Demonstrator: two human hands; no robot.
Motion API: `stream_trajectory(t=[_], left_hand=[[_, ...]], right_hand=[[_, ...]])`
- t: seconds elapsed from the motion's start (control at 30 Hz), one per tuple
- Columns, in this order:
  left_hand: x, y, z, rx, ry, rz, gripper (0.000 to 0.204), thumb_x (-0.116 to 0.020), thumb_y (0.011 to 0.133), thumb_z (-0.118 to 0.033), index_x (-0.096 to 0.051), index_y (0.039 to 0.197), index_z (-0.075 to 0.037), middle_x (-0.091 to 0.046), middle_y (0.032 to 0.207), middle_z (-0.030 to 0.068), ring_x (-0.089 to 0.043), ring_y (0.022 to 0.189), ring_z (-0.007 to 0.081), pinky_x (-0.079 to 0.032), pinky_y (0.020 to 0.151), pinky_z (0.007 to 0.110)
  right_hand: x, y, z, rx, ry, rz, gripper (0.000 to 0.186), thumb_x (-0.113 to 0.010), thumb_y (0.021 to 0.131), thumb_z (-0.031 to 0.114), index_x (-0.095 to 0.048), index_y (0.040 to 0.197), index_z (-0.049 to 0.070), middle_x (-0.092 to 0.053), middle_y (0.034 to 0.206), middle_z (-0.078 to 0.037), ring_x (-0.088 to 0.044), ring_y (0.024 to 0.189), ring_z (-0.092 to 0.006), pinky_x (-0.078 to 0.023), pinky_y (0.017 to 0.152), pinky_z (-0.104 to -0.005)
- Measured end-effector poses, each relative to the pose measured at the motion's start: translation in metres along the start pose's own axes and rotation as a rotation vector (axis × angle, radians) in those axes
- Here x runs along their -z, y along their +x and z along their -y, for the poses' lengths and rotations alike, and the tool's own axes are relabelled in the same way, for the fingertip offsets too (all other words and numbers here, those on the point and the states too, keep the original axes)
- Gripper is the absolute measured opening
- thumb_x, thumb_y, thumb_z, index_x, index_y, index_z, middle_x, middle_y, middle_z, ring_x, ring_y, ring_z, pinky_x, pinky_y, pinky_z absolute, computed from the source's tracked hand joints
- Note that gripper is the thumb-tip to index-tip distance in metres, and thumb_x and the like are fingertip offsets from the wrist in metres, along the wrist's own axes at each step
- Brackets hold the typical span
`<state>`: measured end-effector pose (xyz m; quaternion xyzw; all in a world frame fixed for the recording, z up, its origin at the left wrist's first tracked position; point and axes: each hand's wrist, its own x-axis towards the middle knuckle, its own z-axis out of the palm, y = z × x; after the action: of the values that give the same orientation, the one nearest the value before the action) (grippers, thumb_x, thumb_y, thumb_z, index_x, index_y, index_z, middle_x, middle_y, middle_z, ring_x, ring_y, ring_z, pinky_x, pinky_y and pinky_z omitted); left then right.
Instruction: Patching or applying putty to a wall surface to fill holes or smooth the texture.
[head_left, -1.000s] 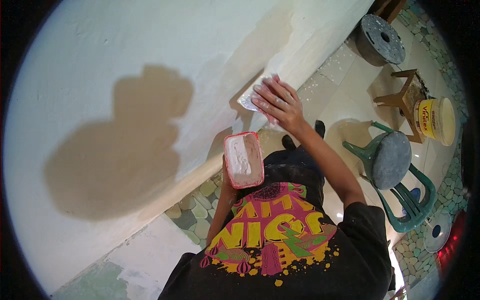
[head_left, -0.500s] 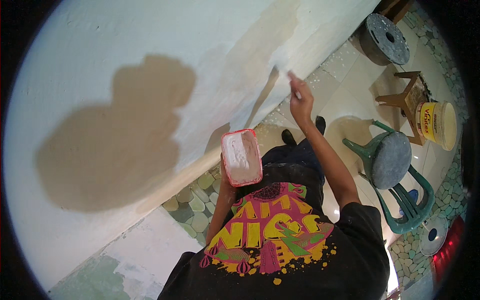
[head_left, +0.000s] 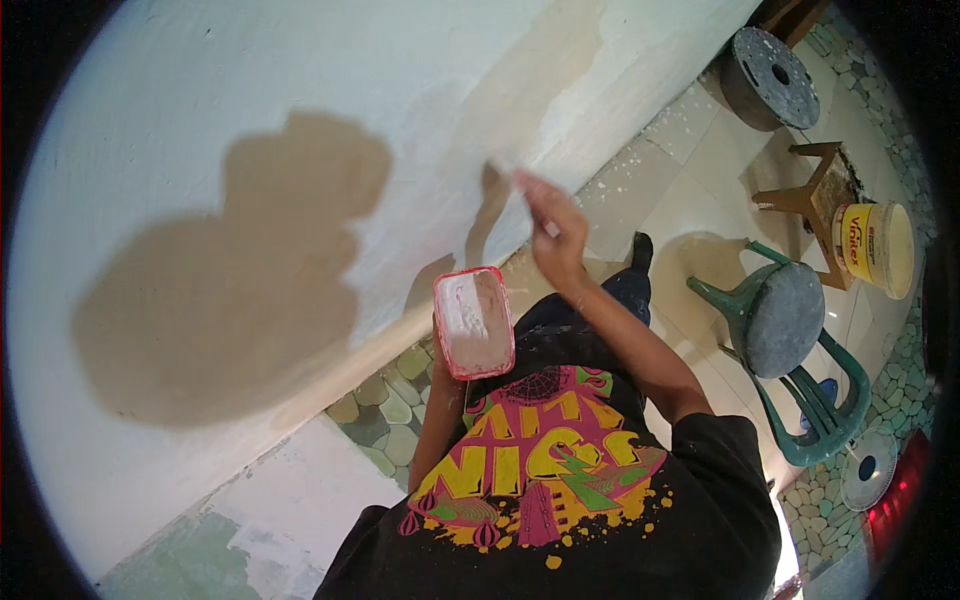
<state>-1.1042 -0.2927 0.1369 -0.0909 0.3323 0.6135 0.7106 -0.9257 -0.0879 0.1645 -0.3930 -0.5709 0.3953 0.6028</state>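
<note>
A red-rimmed rectangular tub (head_left: 513, 330) of whitish paste is held at waist height by my left hand (head_left: 437, 345), mostly hidden beneath and beside it. My right hand (head_left: 557, 228), smeared by motion, is closed with the forefinger stretched toward the pale wall (head_left: 420, 130). A small pale end of a tool (head_left: 552, 230) shows at its palm; the tool's working end is too blurred to make out. Damp-looking beige patches mark the wall beyond my fingers. Shadows of my head, body and hand fall on this wall.
To the right stand a green plastic chair (head_left: 845, 400) with a round grey lid-like disc (head_left: 785, 320), a wooden stool (head_left: 815, 200), a yellow-white bucket (head_left: 878, 248) and a dark round container (head_left: 770, 80). A fan (head_left: 868, 470) is farther right. White spots speckle the tiled floor (head_left: 680, 190).
My right hand has moved left and a little nearer to me, along the wall. The tub in my left hand has shifted slightly left and down.
</note>
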Motion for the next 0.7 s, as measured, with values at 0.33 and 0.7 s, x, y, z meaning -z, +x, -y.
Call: stream_trajectory(t=[0.33, 0.7], left_hand=[[0.032, 0.003, -0.006, -0.01, -0.032, -0.107, 0.055, -0.04, 0.107, -0.053, -0.05, 0.148, -0.018, -0.062, 0.135, 0.0091, -0.064, 0.115, 0.0305, -0.056, 0.093, 0.052], [0.011, -0.005, -0.012, -0.035, 0.009, -0.099, 0.056, -0.043, 0.107, -0.052, -0.049, 0.15, -0.017, -0.06, 0.141, 0.007, -0.063, 0.119, 0.0281, -0.056, 0.097, 0.048]], right_hand=[[-0.018, -0.022, 0.033, 0.081, -0.079, 0.247, 0.051, -0.062, 0.08, -0.015, -0.07, 0.127, 0.004, -0.073, 0.124, -0.015, -0.067, 0.119, -0.0306, -0.053, 0.097, -0.0373], [-0.038, 0.044, 0.035, -0.537, 0.498, -0.15, 0.017, -0.071, 0.1, 0.019, -0.071, 0.097, 0.002, -0.069, 0.08, 0.0, -0.06, 0.063, -0.0072, -0.049, 0.053, -0.0266]])
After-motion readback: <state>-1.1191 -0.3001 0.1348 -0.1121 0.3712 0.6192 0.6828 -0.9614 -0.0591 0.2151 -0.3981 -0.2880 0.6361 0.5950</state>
